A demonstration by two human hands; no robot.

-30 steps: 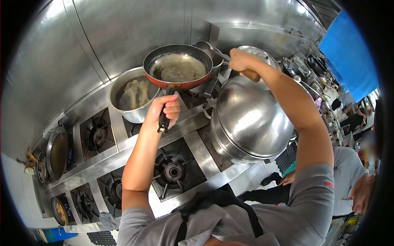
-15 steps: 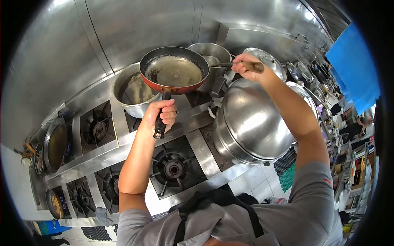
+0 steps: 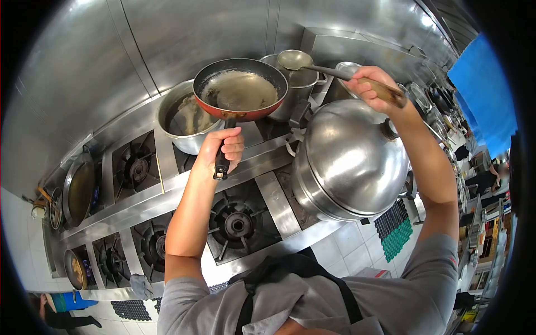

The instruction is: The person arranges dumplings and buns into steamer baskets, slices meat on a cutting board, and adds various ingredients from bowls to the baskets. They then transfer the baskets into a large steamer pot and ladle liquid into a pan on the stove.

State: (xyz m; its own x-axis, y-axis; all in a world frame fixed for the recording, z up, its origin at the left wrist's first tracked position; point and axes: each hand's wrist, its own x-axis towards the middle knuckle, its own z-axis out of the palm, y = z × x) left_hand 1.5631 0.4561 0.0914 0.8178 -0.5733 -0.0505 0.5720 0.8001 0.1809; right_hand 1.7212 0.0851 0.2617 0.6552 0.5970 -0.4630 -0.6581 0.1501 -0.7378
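My left hand [image 3: 222, 152] is closed round the black handle of a red frying pan [image 3: 240, 92], held up above the stove. Pale, bubbly liquid lies in the pan. My right hand [image 3: 373, 89] grips the wooden handle of a ladle [image 3: 295, 60], whose metal bowl is over a tall pot [image 3: 298, 95] behind the pan. To the pan's left stands a wide metal pot [image 3: 187, 120] with dark liquid and something pale inside. Below my right forearm is a large domed steel lid [image 3: 352, 156] on a big round vessel.
Gas burners [image 3: 237, 223] run along the steel range in two rows. A dark wok [image 3: 78, 192] leans at the far left, and a small pan with food [image 3: 75, 268] sits at the lower left. A blue cloth [image 3: 484, 92] hangs on the right. Other people are in the background.
My right hand has moved right and up, and the ladle bowl has come away from the pan's edge to over the tall pot. The pan has shifted only slightly.
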